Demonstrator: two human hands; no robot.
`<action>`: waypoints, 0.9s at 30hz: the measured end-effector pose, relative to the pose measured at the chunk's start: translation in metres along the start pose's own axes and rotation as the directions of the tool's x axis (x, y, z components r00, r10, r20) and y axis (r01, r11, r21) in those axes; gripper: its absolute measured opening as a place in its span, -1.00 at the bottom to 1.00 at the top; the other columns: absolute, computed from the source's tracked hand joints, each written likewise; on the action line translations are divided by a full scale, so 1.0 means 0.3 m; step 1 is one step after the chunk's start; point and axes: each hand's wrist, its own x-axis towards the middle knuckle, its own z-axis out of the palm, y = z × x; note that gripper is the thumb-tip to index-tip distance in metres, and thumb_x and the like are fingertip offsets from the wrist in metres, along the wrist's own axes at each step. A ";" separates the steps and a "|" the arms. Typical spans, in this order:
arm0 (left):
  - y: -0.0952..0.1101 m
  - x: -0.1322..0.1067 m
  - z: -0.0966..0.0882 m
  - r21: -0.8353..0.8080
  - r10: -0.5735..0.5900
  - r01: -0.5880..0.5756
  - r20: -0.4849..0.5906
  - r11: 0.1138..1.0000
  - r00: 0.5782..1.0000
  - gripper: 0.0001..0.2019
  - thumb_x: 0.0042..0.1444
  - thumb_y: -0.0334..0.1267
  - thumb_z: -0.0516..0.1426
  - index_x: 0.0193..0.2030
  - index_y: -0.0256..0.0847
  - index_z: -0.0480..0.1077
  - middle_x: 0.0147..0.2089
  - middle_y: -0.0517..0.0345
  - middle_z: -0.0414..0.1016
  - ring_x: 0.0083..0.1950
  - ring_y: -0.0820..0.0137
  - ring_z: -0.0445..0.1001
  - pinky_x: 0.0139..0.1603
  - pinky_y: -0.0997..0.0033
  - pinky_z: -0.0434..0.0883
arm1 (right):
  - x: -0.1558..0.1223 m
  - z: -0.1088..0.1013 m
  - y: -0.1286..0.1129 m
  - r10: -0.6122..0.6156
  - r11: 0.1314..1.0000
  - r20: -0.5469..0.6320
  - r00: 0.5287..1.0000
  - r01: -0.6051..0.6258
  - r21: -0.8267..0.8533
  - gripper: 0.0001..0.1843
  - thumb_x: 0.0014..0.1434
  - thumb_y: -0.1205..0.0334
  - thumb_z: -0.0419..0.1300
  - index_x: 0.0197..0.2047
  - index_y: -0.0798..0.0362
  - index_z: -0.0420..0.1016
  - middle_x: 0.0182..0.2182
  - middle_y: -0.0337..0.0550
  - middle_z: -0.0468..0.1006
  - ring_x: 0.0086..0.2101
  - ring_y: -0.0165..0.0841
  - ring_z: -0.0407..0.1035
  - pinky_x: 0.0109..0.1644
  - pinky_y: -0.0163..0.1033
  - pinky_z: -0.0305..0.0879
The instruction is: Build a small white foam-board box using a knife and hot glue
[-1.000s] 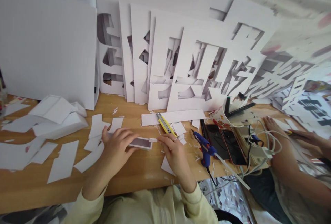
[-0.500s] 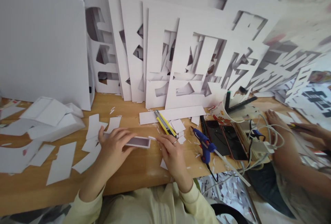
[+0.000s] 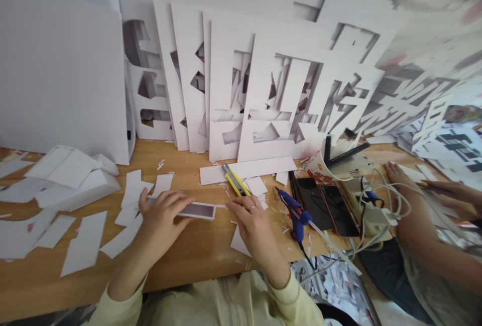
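Observation:
My left hand [image 3: 161, 215] lies over the left part of a small white foam-board box [image 3: 196, 210] on the wooden table [image 3: 203, 250], fingers bent down onto it. The box is shallow, open on top, with a greyish inside. My right hand [image 3: 251, 218] sits at the box's right end, fingertips pinched on a thin white strip [image 3: 222, 206] against that end. A ring shows on one finger. A yellow utility knife [image 3: 235, 180] lies just beyond my right hand. A blue glue gun [image 3: 295, 213] rests to its right.
Large white boards with cut-out shapes [image 3: 271, 95] lean along the back. Loose white offcuts [image 3: 86, 225] cover the left. Two phones [image 3: 326, 203], a power strip with cables [image 3: 372, 205] and markers lie right. Another person's hands [image 3: 410, 180] work at far right.
Both hands stay on the box with barely any movement; the view has shifted slightly, so everything sits a little lower and further left.

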 end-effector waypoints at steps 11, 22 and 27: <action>-0.014 -0.006 0.015 0.016 0.015 -0.015 -0.013 1.000 1.000 -0.72 0.20 -0.37 0.19 -0.02 0.03 0.60 -0.01 0.06 0.69 0.08 0.06 0.58 0.50 -0.43 -0.18 | 0.018 -0.018 0.017 0.118 0.938 0.114 0.986 -0.149 0.313 -0.72 0.41 0.46 0.09 -0.09 0.02 0.62 -0.22 -0.08 0.64 -0.22 -0.26 0.55 -0.12 -0.22 0.47; 0.007 0.001 0.007 -0.020 -0.017 0.017 -0.015 1.000 1.000 -0.72 0.20 -0.37 0.24 -0.01 0.05 0.61 -0.03 0.10 0.70 0.06 0.04 0.59 0.47 -0.40 -0.18 | -0.022 0.070 -0.010 0.345 0.828 -0.083 0.935 -0.262 0.497 -0.89 0.35 0.27 0.24 -0.18 0.01 0.62 -0.34 -0.15 0.70 -0.34 -0.30 0.60 -0.24 -0.27 0.51; 0.008 0.003 0.001 -0.047 -0.025 0.024 -0.007 0.999 1.000 -0.70 0.16 -0.41 0.27 -0.02 0.05 0.60 -0.02 0.10 0.70 0.07 0.05 0.58 0.48 -0.38 -0.23 | -0.032 0.069 -0.004 0.245 0.867 -0.072 0.967 -0.185 0.462 -0.81 0.38 0.30 0.20 -0.22 0.00 0.66 -0.37 -0.15 0.67 -0.33 -0.30 0.57 -0.23 -0.27 0.48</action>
